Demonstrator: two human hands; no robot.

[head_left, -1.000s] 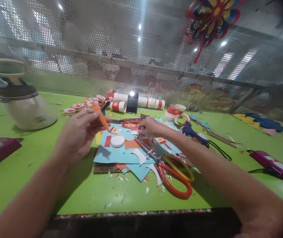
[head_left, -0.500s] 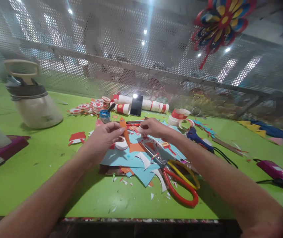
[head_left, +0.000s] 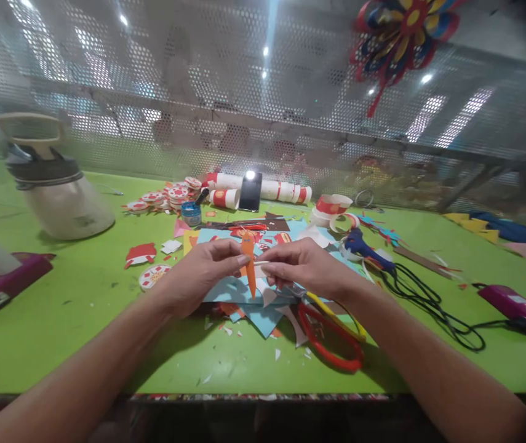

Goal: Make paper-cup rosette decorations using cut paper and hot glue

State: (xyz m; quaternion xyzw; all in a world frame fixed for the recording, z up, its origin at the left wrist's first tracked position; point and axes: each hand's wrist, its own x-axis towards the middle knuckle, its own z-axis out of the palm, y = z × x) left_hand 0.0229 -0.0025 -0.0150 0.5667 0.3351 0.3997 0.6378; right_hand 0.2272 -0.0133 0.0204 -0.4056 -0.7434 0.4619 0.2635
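Note:
My left hand [head_left: 205, 267] pinches a narrow orange paper cutout [head_left: 250, 280], pointed at its lower end with small dark marks near the top. Facing it, my right hand [head_left: 309, 267] has its thumb and fingers closed on a small white paper piece [head_left: 259, 268], partly hidden behind the cutout and the fingertips. The two hands almost meet over light blue paper sheets [head_left: 263, 320]. Scissors [head_left: 331, 357] with one red and one yellow handle lie beneath my right wrist, their blades mostly covered by the hand.
Left of the hands lie a red and white paper shape [head_left: 140, 254] and a patterned disc [head_left: 152, 277]. Behind stand a blue jar [head_left: 191, 213], a phone [head_left: 250, 192] and paper cups [head_left: 330, 209]. A blue glue gun [head_left: 366, 249] trails its cord at right; a large bottle [head_left: 62, 197] stands left.
My right hand has drawn back from the paper pile toward me and now holds the white piece. My left hand has moved right with the orange cutout, uncovering the patterned disc.

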